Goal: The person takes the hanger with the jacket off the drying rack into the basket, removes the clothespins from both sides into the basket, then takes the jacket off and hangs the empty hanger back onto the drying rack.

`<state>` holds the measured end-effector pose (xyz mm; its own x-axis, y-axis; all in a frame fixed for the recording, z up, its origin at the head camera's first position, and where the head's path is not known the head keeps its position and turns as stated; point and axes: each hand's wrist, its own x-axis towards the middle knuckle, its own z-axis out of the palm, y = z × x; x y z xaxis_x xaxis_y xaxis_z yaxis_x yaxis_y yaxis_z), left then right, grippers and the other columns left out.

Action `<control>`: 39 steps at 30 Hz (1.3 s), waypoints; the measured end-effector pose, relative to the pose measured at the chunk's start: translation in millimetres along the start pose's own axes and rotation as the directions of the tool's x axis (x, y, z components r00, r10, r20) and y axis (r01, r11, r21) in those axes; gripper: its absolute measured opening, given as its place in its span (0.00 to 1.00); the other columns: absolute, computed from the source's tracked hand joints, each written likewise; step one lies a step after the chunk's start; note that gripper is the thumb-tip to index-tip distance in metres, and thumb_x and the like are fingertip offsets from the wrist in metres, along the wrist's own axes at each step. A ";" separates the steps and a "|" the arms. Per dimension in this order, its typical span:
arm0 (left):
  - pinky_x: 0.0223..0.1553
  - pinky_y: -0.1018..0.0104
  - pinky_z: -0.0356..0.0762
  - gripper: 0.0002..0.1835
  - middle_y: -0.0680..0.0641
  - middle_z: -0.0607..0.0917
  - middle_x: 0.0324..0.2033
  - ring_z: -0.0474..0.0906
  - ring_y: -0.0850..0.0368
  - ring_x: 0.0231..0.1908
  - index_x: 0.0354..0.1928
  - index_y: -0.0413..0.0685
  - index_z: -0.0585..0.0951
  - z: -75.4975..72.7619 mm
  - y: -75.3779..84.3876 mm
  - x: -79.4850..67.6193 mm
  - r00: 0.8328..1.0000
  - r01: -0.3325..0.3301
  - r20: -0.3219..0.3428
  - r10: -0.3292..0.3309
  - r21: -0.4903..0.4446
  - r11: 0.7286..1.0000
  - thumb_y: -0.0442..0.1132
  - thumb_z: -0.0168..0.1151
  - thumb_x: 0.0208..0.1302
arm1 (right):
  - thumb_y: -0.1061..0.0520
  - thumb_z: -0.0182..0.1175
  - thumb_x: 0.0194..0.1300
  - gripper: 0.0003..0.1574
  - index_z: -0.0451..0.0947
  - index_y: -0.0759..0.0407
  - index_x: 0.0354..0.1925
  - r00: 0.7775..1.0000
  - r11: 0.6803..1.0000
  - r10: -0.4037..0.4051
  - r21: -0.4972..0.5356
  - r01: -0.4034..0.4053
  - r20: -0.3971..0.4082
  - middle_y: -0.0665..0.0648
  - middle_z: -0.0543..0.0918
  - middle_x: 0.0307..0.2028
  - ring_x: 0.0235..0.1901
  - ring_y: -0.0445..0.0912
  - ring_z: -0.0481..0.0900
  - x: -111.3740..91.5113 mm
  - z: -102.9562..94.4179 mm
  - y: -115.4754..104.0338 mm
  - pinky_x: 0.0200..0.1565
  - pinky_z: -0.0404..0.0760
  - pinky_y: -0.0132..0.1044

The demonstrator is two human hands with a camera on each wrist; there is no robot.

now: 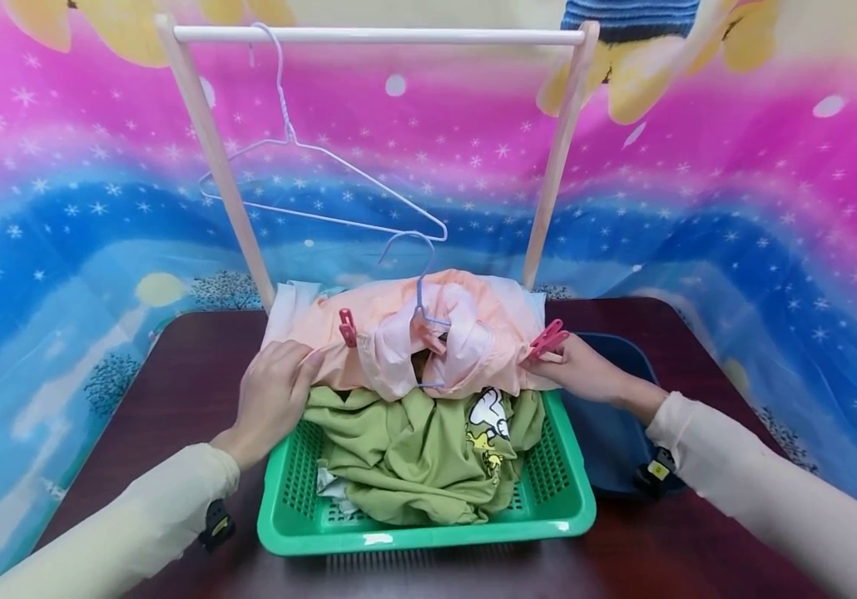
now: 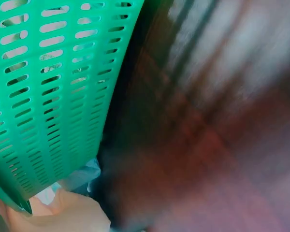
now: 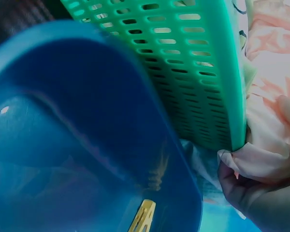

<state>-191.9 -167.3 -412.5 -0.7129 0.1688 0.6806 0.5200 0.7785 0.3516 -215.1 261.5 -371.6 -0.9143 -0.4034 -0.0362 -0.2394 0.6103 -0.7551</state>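
Note:
A peach shirt (image 1: pixel 391 299) with a pale collar lies over the back of the green basket (image 1: pixel 428 539). A lilac hanger (image 1: pixel 421 279) sticks up out of its neck. Two red clothespins are clipped on the shirt, a left clothespin (image 1: pixel 348 328) and a right clothespin (image 1: pixel 549 339). My left hand (image 1: pixel 273 398) holds the shirt's left side between thumb and fingers. On the other side, my right hand (image 1: pixel 586 370) pinches the shirt's cloth just below the right clothespin; the right wrist view shows the cloth (image 3: pixel 263 162) bunched in the fingers.
A green T-shirt (image 1: pixel 413 457) with a cartoon print fills the basket. Right of it stands a dark blue basin (image 3: pixel 82 125) with a yellow clothespin (image 3: pixel 143 216) inside. Behind, a wooden rack (image 1: pixel 379 36) carries a bare white hanger (image 1: pixel 331 158). Everything stands on a dark red table (image 1: pixel 166 383).

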 end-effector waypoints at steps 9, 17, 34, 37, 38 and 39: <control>0.44 0.49 0.73 0.08 0.42 0.89 0.40 0.82 0.43 0.43 0.47 0.44 0.85 9.9 -7.0 9.3 0.999 -0.029 -0.042 0.029 0.009 1.000 0.38 0.61 0.72 | 0.56 0.61 0.73 0.15 0.84 0.65 0.33 0.998 0.998 -0.061 0.000 0.061 -0.024 0.45 0.69 0.15 0.17 0.36 0.65 7.5 -3.5 4.3 0.25 0.70 0.31; 0.48 0.45 0.79 0.06 0.42 0.88 0.38 0.84 0.43 0.42 0.45 0.42 0.85 8.7 -5.3 9.2 0.998 -0.056 -0.036 0.056 0.011 0.998 0.35 0.62 0.71 | 0.56 0.60 0.73 0.17 0.79 0.60 0.26 0.993 0.992 -0.105 -0.080 0.101 -0.050 0.48 0.70 0.16 0.14 0.36 0.61 10.9 -2.7 5.7 0.23 0.69 0.32; 0.43 0.48 0.79 0.06 0.44 0.87 0.33 0.83 0.45 0.37 0.43 0.42 0.85 8.8 -2.4 8.2 0.998 -0.052 -0.028 0.053 0.018 0.998 0.36 0.63 0.71 | 0.54 0.61 0.73 0.14 0.81 0.61 0.51 0.959 0.967 -0.206 -0.191 0.169 -0.193 0.57 0.87 0.42 0.39 0.37 0.81 -9.1 -21.5 -19.6 0.40 0.80 0.31; 0.42 0.49 0.79 0.06 0.44 0.86 0.32 0.83 0.45 0.36 0.43 0.42 0.85 9.3 -2.7 8.4 0.998 -0.057 -0.024 0.058 0.018 0.998 0.36 0.63 0.71 | 0.55 0.57 0.75 0.15 0.79 0.64 0.53 0.945 0.972 -0.211 -0.158 0.175 -0.249 0.59 0.87 0.42 0.38 0.34 0.82 -10.9 -25.7 -18.3 0.38 0.79 0.30; 0.42 0.49 0.79 0.06 0.44 0.86 0.32 0.83 0.46 0.35 0.43 0.42 0.85 9.6 -3.0 8.5 0.998 -0.059 -0.024 0.059 0.018 0.998 0.36 0.63 0.71 | 0.55 0.57 0.76 0.15 0.79 0.64 0.53 0.941 0.973 -0.211 -0.151 0.176 -0.264 0.59 0.87 0.41 0.36 0.34 0.83 -11.3 -27.3 -17.8 0.36 0.79 0.30; 0.42 0.49 0.79 0.06 0.45 0.86 0.32 0.82 0.46 0.35 0.42 0.43 0.85 9.8 -3.2 8.7 0.998 -0.060 -0.024 0.060 0.016 0.998 0.36 0.63 0.71 | 0.56 0.56 0.76 0.14 0.80 0.63 0.52 0.938 0.972 -0.216 -0.147 0.181 -0.273 0.59 0.87 0.40 0.34 0.34 0.83 -11.4 -28.7 -17.5 0.35 0.78 0.30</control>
<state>-204.4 -162.5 -414.0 -0.6687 0.2008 0.7159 0.5540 0.7767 0.2997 -209.8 275.0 -339.2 -0.8947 -0.3238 0.3077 -0.4464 0.6207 -0.6446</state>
